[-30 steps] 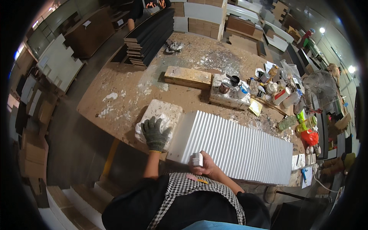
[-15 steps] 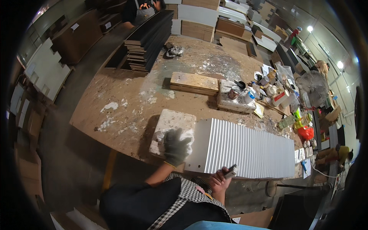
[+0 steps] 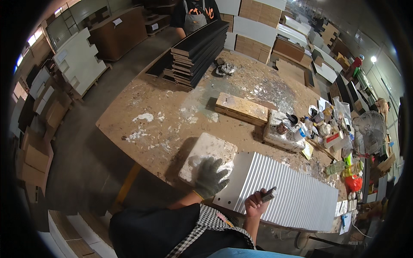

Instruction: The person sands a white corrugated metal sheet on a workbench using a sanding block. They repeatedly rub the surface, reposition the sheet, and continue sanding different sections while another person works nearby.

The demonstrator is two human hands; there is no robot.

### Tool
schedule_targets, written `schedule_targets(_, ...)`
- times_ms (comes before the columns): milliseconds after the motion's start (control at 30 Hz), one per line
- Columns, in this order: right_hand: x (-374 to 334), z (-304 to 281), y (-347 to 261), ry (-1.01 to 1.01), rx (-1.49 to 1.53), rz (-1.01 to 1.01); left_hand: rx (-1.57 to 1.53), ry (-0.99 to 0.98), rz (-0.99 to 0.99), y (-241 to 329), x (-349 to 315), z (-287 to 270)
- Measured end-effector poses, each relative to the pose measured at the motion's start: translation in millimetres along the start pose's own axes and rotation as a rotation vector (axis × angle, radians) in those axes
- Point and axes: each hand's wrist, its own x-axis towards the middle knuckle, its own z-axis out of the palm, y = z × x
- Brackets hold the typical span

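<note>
The left hand [image 3: 211, 177] has its fingers wide over the white block [image 3: 215, 148], holding nothing I can see. The right hand's [image 3: 255, 206] fingers curl round a grey bit [image 3: 269, 195]; if they slip, it could scratch the board [image 3: 297, 193] on the table [image 3: 129, 114]

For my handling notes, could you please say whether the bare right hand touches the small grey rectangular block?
Touching: the head view shows the right hand gripping the block, one end protruding.
</note>
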Motion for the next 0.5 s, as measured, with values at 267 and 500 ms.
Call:
schedule_targets(267,6,-2,47,0.098,-0.079,0.217,-0.013,-0.007,-0.022,2,-5,8)
schedule_targets(500,-25,-12,53,0.112,-0.101,0.229,-0.044,0.031,-0.016,-2,-8,16)
